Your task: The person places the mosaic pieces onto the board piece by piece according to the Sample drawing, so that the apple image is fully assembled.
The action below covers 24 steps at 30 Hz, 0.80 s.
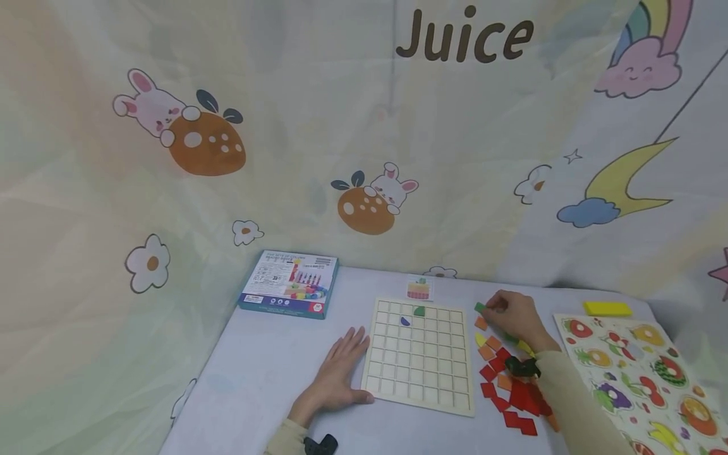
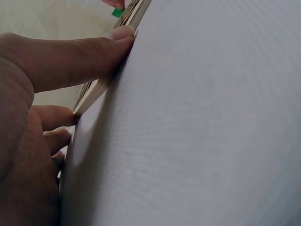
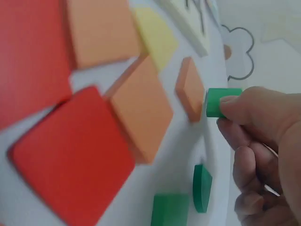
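Note:
My right hand pinches a small green tile between thumb and finger, held just off the table beyond the loose pieces. My left hand lies with fingers spread at the left side of a wooden grid board, its thumb touching the board's edge in the left wrist view. Near the top of the board sit a green quarter-round piece and a blue half-round piece. A small picture card of a cake-like shape lies behind the board.
Red tiles, orange tiles and a yellow piece lie scattered right of the board. A fruit-picture board is at the far right, a yellow block behind it. A boxed set stands at back left.

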Available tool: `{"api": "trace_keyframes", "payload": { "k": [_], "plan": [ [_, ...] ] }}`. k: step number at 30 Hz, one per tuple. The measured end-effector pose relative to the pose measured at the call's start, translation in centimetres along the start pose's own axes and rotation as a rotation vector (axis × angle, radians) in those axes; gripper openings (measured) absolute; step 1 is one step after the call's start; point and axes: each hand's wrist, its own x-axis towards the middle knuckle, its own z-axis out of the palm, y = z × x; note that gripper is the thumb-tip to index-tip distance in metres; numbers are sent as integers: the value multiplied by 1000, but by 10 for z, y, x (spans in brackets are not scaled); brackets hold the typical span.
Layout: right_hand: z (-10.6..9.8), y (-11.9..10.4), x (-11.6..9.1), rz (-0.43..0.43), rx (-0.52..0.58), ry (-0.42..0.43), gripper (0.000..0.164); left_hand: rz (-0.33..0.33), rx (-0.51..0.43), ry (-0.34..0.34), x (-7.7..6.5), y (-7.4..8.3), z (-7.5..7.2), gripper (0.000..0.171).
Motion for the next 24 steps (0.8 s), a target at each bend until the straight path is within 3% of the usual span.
{"api": "trace_keyframes", "payload": {
  "k": [6,14,24],
  "plan": [
    [5,-6,1,-61,98,24,37,0,10,4,0,2,0,116],
    [19,-32,2,-88,186,-54,29,5,13,7,0,1,1,115],
    [50,-57,5,-94,237,-64,29,6,16,6,0,-1,2,115]
  ]
}}
